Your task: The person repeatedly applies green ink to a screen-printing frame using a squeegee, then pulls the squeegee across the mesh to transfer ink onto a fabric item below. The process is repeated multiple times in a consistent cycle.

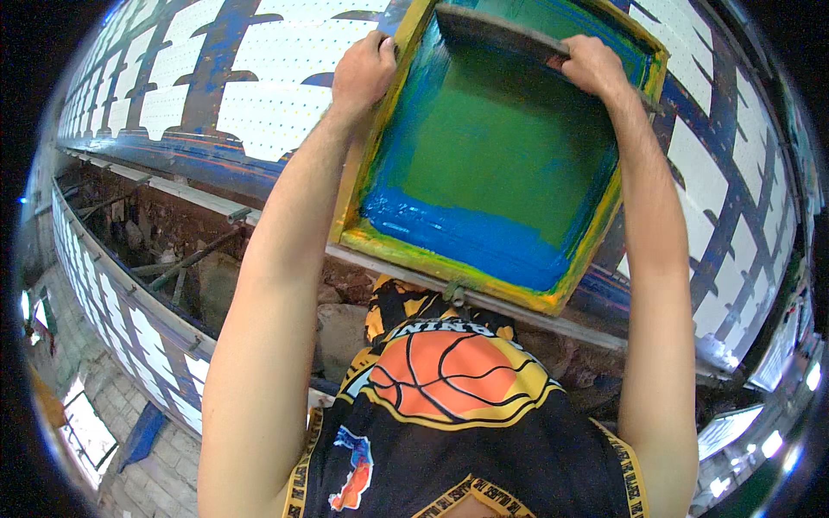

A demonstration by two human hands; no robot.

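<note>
1. Stretching from 9 o'clock over the top to 4 o'clock, a long, dark blue-stained table (203, 86) carries rows of white pieces (276, 116), those at 10 o'clock speckled with small coloured dots.
2. At 12 to 1 o'clock, a paint-crusted wooden frame (432, 262) sits on the table, slightly turned, its nearest corner pointing towards 5 o'clock.
3. Inside it, green mesh (501, 147) fills the middle, while wet blue ink (466, 233) lies thickest along the frame's 6 to 7 o'clock side.
4. A dark squeegee (501, 36) lies across the frame's 12 o'clock end. The step in hand looks like a squeegee stroke over the mesh; its direction I cannot tell. The next move, I judge, calls for level, even pressure on the blade and a frame kept from sliding.
5. The right hand (594, 67), at the frame's 1 o'clock, is closed around the squeegee's right end.
6. The left hand (364, 73), at the frame's 10 o'clock, is curled inward against the outer rim; its fingertips are hidden, so whether it grips the wood I cannot tell.
</note>
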